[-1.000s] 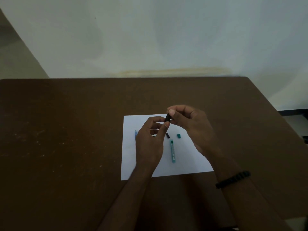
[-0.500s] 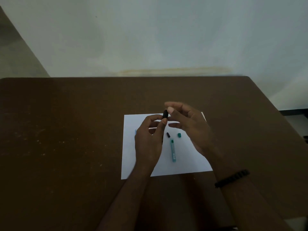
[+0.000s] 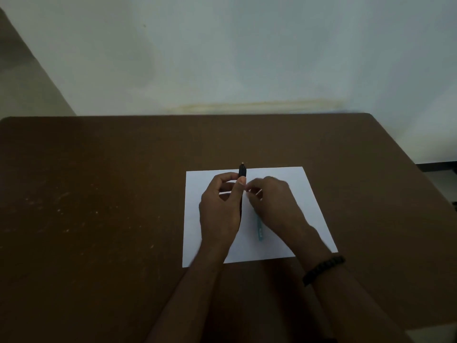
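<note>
Just right of the frame's centre, the left hand grasps a slim black pencil-like barrel. The thumb and curled fingers wrap its lower part, and the thumb tip presses against its side. The barrel stands nearly upright above the sheet. Its top pokes out beyond the fingers, crosses the upper edge of the paper and ends in a small pale tip. No lettering or logo can be made out on the dark barrel.

The right hand sits immediately to the right of it, with its fingertips drawn together close to the left thumb. It is motion-blurred, so I cannot tell whether the fingers are pinching something small or are simply curled. A dark beaded bracelet circles that wrist in the lower right of the frame.

Both hands hover over a white sheet of paper, which lies flat on the table slightly right of centre and shows no print or writing. On the sheet, partly hidden under the right hand, lies a narrow teal tube, running roughly top to bottom. It carries a small pale label patch near its lower end, and the characters there are too small and blurred to read.

The brown table fills the lower half of the frame, with pale scuffs and specks across its left side. Above it, across the upper half, rises a pale wall with a yellowish stain along its base.
</note>
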